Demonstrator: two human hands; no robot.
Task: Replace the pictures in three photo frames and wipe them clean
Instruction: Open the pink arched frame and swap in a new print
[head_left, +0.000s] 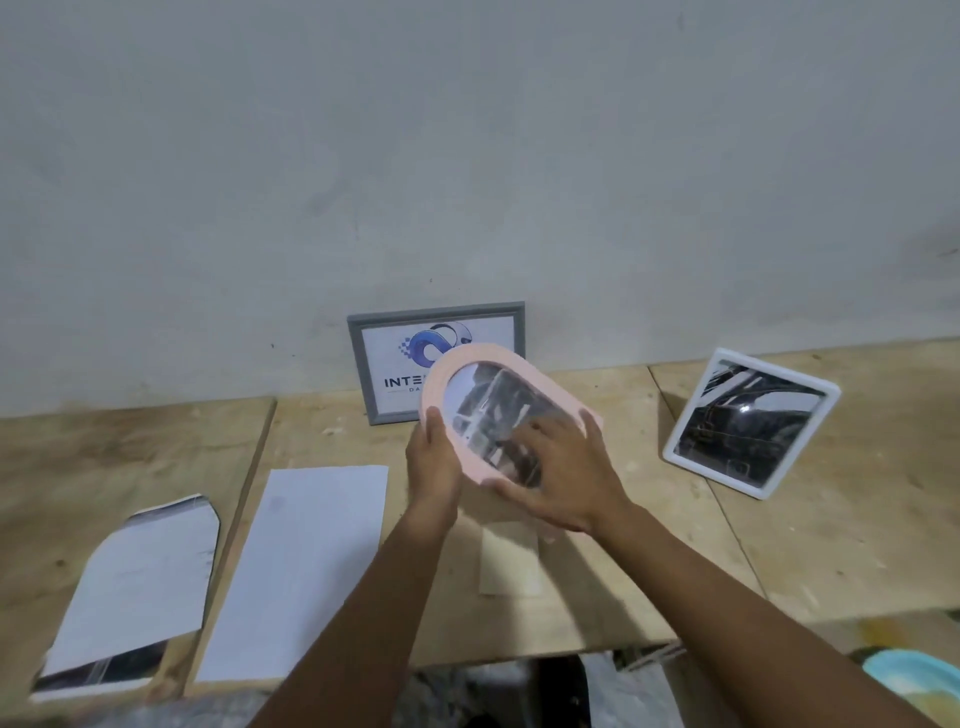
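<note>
From my remote seat I see both hands lifted over the table (691, 545), holding the pink frame (488, 405) between them, clear of the surface and tilted, with its glass facing me. The left hand (434, 460) grips the frame's left rim, its fingers wrapped behind the edge. The right hand (569, 480) grasps the lower right part, with its thumb hooked along the bottom rim and its fingers spread flat over the glass. A blurred black-and-white picture shows through the oval window.

Behind the pink frame, the grey frame (402, 364) stands against the wall with a blue logo print inside; the pink frame covers part of it. Well to the right, the white frame (753, 423) stands tilted on the table and shows a dark picture.

On the left of the table lie two sheets: a plain white sheet (296, 571) and, beside it, a cut sheet (135, 587) with dark printed strips at its ends. A small tan card (511, 564) lies flat on the table just below the hands.
</note>
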